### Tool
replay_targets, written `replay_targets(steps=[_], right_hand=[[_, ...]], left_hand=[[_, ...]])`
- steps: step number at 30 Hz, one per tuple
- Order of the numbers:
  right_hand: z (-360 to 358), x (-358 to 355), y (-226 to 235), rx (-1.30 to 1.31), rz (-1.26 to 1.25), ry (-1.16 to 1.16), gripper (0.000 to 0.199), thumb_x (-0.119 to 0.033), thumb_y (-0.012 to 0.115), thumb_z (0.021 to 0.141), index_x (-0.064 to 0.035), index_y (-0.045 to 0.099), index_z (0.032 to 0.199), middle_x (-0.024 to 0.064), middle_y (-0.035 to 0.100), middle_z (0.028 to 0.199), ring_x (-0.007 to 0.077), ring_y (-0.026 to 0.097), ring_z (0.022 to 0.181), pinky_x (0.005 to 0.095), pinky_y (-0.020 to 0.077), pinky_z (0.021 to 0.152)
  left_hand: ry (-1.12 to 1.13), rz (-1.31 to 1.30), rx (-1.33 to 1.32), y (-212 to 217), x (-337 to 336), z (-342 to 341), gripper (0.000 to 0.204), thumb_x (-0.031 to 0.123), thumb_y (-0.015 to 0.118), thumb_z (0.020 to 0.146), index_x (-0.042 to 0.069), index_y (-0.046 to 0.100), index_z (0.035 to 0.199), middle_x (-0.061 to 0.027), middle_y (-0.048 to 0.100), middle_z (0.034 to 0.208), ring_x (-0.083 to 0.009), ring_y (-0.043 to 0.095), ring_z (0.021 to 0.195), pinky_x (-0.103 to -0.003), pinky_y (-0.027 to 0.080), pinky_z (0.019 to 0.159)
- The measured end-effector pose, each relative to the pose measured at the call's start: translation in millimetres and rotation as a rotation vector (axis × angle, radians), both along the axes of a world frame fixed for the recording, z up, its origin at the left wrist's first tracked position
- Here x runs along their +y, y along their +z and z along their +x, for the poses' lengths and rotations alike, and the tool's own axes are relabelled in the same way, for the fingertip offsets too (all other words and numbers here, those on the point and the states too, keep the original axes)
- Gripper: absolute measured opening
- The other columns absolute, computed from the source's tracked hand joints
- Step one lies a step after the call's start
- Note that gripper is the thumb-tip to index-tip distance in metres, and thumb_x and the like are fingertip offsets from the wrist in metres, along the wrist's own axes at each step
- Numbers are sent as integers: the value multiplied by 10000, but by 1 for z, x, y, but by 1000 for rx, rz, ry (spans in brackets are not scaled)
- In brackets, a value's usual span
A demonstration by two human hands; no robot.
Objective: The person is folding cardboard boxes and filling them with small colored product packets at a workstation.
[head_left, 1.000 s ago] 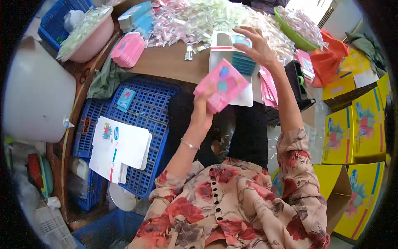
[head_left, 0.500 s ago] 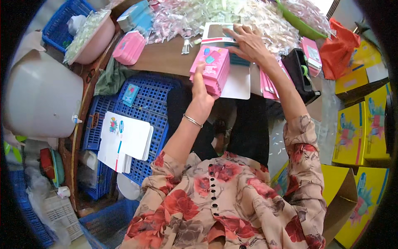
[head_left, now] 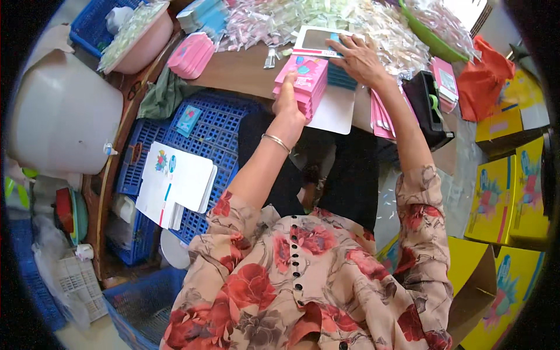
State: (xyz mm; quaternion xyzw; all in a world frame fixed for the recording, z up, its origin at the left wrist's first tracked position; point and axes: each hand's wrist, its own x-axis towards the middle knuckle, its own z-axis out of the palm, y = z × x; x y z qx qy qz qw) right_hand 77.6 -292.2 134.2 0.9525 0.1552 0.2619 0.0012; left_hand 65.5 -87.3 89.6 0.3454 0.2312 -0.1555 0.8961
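Observation:
My left hand (head_left: 287,112) is closed around a thick stack of pink printed packets (head_left: 309,84), thumb on top, at the table's near edge. The stack's far end meets a white piece with a dark window (head_left: 317,39) and a red-and-blue stripe. My right hand (head_left: 363,63) has its fingers spread over that piece's right side and the teal stack (head_left: 340,77) beside it; the fingertips rest on the far edge. Under both lies a white card sheet (head_left: 337,108), partly hidden by the stacks.
Small clear-wrapped sachets (head_left: 326,14) heap across the back. Pink packets (head_left: 191,55) stand left; a black tape dispenser (head_left: 422,108) stands right. White printed cards (head_left: 175,178) lie on a blue crate (head_left: 219,125). Yellow cartons (head_left: 493,198) line the right side.
The pink stack in my left hand has moved up against the windowed piece's near edge. My right hand's fingers have shifted slightly over that piece. The whole view has tilted a little.

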Motion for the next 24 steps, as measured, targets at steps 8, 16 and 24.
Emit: replay_targets(steps=[8,16,24], right_hand=[[-3,1,6,94,-17,-89,449,-406,451,948,-256,435,1371,131,461,1391,352,438,1259,539,364,979],[-5,1,-1,77,-87,-187,519,-498,440,940,-258,402,1398,121,452,1394,334,441,1258,530,379,960],[-2,4,0,75,-119,-171,678,-503,601,833,-273,360,1423,116,421,1433,353,398,1306,561,341,1013]], left_hand=[[167,64,40,6,-25,7,587,206,806,654,-33,575,1138,-135,634,1059,-253,660,844,-382,565,724],[139,25,120,51,-28,-11,531,191,753,704,7,520,1144,-139,644,1009,-296,673,834,-443,580,713],[-44,117,-15,16,-14,20,607,430,713,701,154,532,1211,-91,608,1159,-291,592,1014,-546,452,827]])
